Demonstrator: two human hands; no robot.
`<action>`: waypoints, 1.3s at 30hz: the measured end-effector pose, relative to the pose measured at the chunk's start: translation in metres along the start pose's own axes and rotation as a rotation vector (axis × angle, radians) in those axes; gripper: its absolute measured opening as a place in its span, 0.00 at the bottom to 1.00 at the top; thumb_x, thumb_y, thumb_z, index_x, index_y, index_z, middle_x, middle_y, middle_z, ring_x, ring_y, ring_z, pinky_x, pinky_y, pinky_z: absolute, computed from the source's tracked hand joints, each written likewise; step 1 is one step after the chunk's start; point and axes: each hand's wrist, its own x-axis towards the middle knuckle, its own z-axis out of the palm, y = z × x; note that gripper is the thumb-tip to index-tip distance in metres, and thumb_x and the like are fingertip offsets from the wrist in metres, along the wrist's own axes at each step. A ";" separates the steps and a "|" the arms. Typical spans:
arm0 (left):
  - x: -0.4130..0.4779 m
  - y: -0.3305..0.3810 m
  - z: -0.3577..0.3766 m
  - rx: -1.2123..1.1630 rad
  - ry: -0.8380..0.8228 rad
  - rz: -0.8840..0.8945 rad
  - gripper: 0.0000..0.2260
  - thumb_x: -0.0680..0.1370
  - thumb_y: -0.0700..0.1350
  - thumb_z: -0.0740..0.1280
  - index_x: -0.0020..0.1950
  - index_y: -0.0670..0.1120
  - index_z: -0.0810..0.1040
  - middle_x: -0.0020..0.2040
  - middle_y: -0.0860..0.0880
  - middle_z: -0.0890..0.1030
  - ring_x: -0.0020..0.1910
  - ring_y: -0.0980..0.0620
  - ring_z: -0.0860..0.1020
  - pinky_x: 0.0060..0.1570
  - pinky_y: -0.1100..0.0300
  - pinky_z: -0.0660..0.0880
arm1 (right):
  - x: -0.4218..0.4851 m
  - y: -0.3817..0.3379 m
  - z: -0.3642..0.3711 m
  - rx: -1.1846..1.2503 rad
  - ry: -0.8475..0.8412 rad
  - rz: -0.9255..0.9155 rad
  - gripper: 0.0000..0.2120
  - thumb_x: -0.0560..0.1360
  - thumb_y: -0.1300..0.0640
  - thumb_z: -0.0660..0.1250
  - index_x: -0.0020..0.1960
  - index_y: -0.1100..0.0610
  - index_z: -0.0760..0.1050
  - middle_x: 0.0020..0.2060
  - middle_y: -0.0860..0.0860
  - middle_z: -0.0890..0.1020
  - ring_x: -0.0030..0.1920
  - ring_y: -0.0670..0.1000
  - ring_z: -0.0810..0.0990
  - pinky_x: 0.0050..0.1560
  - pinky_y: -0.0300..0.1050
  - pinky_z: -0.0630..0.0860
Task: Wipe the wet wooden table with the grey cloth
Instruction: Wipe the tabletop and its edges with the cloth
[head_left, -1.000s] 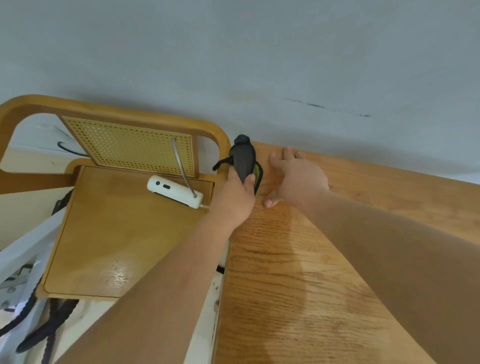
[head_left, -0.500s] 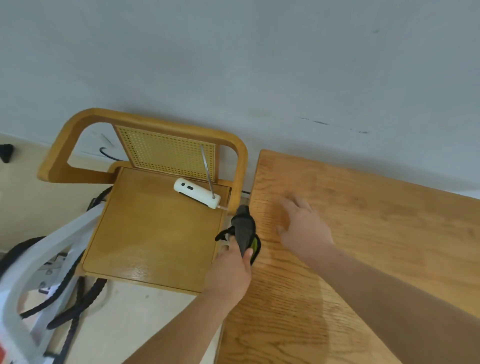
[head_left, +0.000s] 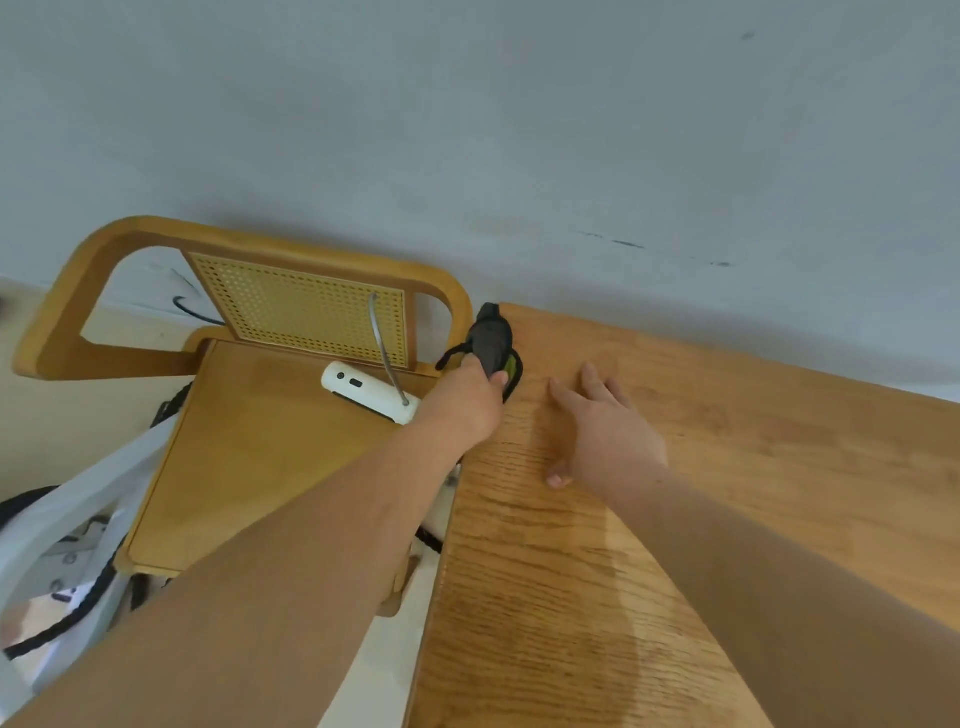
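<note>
- The pale grey painted wall (head_left: 519, 130) fills the top half of your view, with a few dark scuff marks (head_left: 628, 244) low on its right.
- The light, oak-grained wooden desk (head_left: 805, 467) runs from the wall down the right side. A darker, shiny wet patch (head_left: 571, 597) spreads over its near left part, between your 2 forearms.
- A honey-coloured wooden chair (head_left: 234, 467) with a perforated cane back panel stands just beside the desk's left edge, its back towards the wall.
- A translucent white plastic bag (head_left: 67, 519) with black cords around it sits at the lower left, beside the chair seat.
- Your right hand (head_left: 613, 441) lies palm down on the desk near the far left corner. Its grip is spread, with the fingers straight and apart, holding nothing.
- Your left hand (head_left: 462, 400) reaches over the gap between chair and desk. Its grip is curled round the cloth, with the thumb on the front.
- A white oblong plastic gadget (head_left: 358, 387) lies on the chair seat next to your left hand, and a thin curved metal rod rises from it.
- The dark grey cloth (head_left: 491, 338) is bunched into a narrow upright bundle, with a yellow-green strip and a black loop showing. It is at the desk's far left corner, against the edge, near your right hand but apart from it.
</note>
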 end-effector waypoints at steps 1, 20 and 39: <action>0.008 0.006 -0.002 -0.024 0.010 0.005 0.20 0.86 0.53 0.56 0.71 0.40 0.66 0.61 0.39 0.79 0.55 0.41 0.78 0.50 0.52 0.72 | 0.001 0.002 0.000 0.005 -0.009 -0.002 0.59 0.67 0.49 0.84 0.83 0.36 0.46 0.84 0.43 0.40 0.84 0.53 0.40 0.74 0.64 0.69; 0.007 -0.014 0.022 -0.203 0.116 0.082 0.28 0.84 0.55 0.58 0.81 0.48 0.55 0.76 0.40 0.68 0.72 0.39 0.70 0.70 0.41 0.70 | 0.002 0.006 0.004 -0.016 -0.044 -0.016 0.58 0.71 0.51 0.81 0.84 0.38 0.42 0.83 0.44 0.36 0.83 0.54 0.37 0.77 0.66 0.62; -0.321 -0.165 0.134 -0.258 0.179 -0.178 0.25 0.86 0.54 0.56 0.82 0.52 0.56 0.65 0.46 0.73 0.62 0.47 0.76 0.59 0.56 0.73 | -0.191 0.007 0.132 -0.049 -0.020 -0.425 0.36 0.81 0.47 0.67 0.84 0.47 0.53 0.84 0.49 0.51 0.82 0.53 0.53 0.71 0.55 0.73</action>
